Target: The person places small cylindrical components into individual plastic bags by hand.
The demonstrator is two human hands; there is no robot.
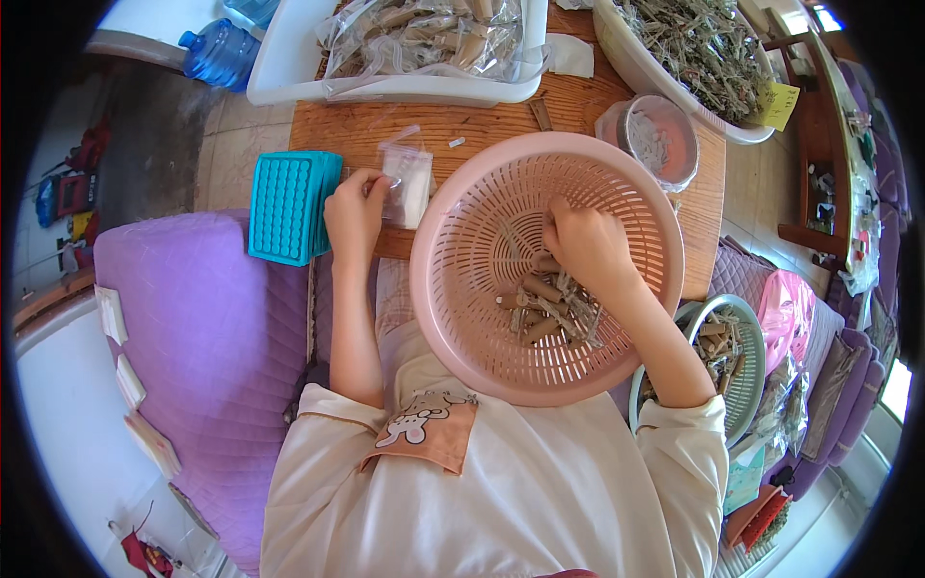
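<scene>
Status, judged from contents: partway. One wooden desk (332, 125), centre to top of frame, bears one white tray (385, 91), heaped with bagged brown pieces; much appears left. One pink slotted basket (482, 193), centre, holds a small loose heap; no finished piece identifiable.

Counts, continued: one turquoise bumpy-topped block (279, 207), left of centre; one pink tub (686, 159), upper right, white bits inside, uncountable; two hands; one small zip bag (414, 183), upper centre. Left hand (354, 207): fingers pinched at the bag's left edge, grip on it unclear. Right hand (593, 250): curled over the basket, fingertips hidden; cannot tell what it holds. Brown tube pieces (542, 286), basket's lower half: several, overlapping, exact number unobtainable.
</scene>
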